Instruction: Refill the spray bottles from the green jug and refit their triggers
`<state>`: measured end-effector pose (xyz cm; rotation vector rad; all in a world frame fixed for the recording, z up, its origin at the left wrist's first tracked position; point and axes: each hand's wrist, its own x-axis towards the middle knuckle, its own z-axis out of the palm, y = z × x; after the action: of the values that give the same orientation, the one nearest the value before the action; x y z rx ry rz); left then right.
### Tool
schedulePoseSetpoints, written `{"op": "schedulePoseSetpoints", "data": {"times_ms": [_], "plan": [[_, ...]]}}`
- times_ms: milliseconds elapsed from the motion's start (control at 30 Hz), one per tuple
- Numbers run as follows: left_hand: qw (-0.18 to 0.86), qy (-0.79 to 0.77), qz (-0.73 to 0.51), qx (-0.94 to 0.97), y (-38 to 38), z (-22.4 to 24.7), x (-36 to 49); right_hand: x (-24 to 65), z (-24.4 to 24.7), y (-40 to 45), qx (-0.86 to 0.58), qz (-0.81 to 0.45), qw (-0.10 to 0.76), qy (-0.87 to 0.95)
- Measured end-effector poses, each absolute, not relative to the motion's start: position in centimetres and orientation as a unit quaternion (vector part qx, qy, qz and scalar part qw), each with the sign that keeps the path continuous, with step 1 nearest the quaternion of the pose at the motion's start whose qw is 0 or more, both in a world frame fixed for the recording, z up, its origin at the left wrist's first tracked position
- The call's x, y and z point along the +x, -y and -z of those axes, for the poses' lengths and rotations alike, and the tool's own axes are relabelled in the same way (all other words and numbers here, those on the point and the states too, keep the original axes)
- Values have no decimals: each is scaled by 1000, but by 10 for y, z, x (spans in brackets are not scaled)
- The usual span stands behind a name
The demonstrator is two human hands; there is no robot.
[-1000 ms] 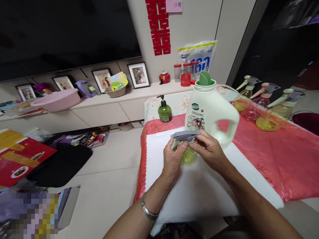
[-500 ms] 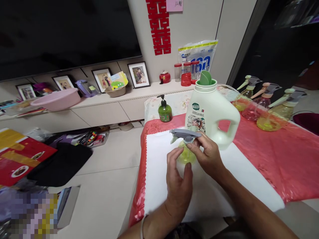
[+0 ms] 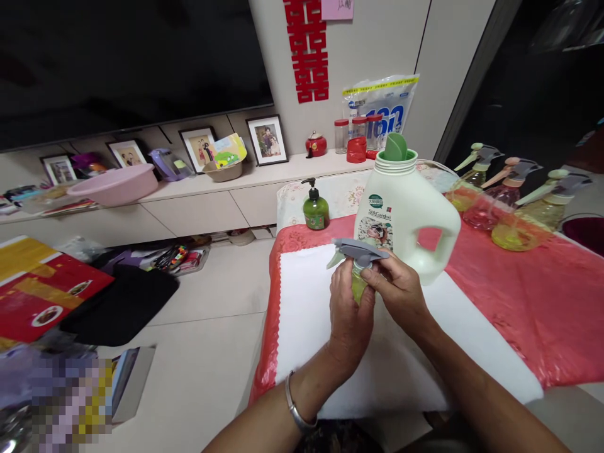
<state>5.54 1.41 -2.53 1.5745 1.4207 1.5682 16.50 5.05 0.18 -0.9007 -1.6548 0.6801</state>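
A small spray bottle with yellow-green clear walls stands on the white cloth, mostly covered by my hands. Its grey spray head points left, with a pale trigger hanging below. My left hand wraps round the bottle's body from the left. With thumb and fingers, my right hand grips the neck and collar just under the spray head. Right behind them stands a large pale green detergent jug with a green scoop-like piece in its open mouth.
A green pump bottle stands at the cloth's back left. Three more spray bottles are on the right of the red table cover. Behind, a shelf holds photo frames, a pink basin and red-lidded jars.
My left hand has come in from an open pose and closed round the bottle. My right hand keeps its hold at the neck. The view has shifted slightly.
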Motion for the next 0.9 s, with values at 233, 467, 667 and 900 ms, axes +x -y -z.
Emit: {"op": "schedulePoseSetpoints", "data": {"times_ms": [233,467,667,900], "plan": [[284,-519,-588,552,-14,24,53,169,2,-53,-383,-323,527,687],[306,-511,-587,548,-14,24,51,167,7,-58,-368,-314,541,688],[285,-501,-593,562,-14,26,52,166,3,-56,-368,-311,532,696],[235,-512,-575,593,-16,34,52,172,-4,-53,-339,-299,511,731]]}}
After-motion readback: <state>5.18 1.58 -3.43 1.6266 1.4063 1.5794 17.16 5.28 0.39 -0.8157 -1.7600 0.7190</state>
